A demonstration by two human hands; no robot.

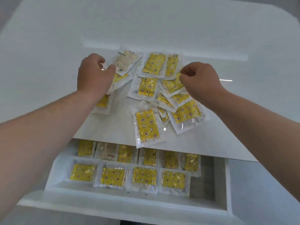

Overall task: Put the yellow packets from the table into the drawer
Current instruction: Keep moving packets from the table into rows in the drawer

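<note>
Thumb and forefinger of left hand (95, 75) pinch pale packet (124, 64) at its left edge. Curled fingers of right hand (201, 78) pinch yellow packet (172, 85) corner. Near table (48, 62) front edge, other packets (146, 125) lie scattered.

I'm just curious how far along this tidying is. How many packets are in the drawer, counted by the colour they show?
Yellow-faced packets: 9
Pale-faced packet: 1
Total in the drawer: 10
The back row lies partly under the edge of the table, so this counts only what shows. The pile on the table overlaps too much to count.
</note>
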